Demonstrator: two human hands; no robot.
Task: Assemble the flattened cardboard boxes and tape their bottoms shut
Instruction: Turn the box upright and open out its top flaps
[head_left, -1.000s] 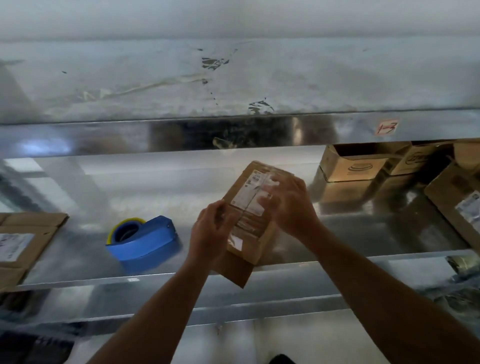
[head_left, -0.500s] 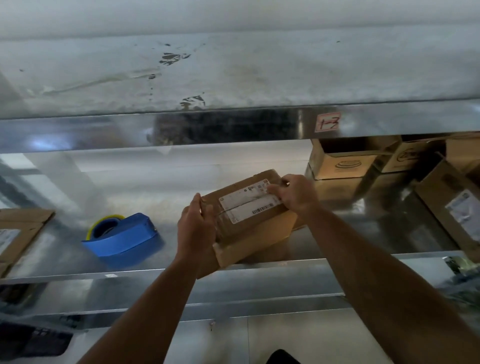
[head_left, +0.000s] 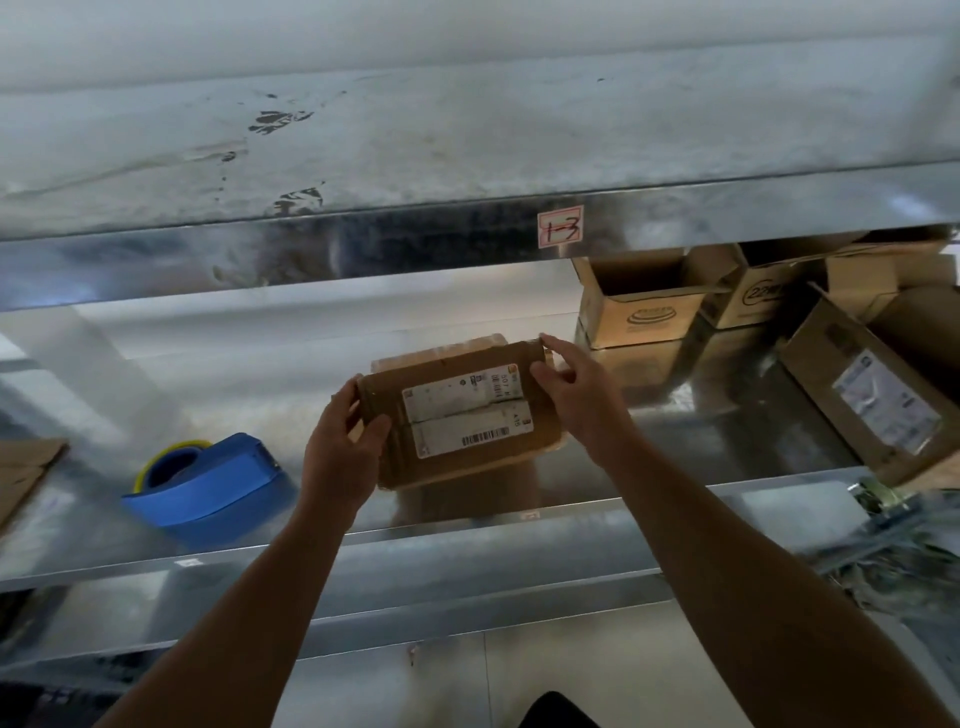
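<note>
Cardboard box (head_left: 462, 415) gripped by fingers (head_left: 375, 427) of left hand (head_left: 337, 452) and right hand (head_left: 576, 395). Press flaps flat, then grab blue tape (head_left: 208, 478).

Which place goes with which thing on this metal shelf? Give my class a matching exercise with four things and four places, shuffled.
Things:
1 blue tape dispenser
2 labelled cardboard box
3 open cardboard box
4 flattened cardboard

Places:
A gripped between left hand and right hand
B far left edge of the view
C back of the shelf, right of the hands
D on the shelf, left of the left hand

Pairs: 1-D, 2-A, 3-C, 4-B
</note>
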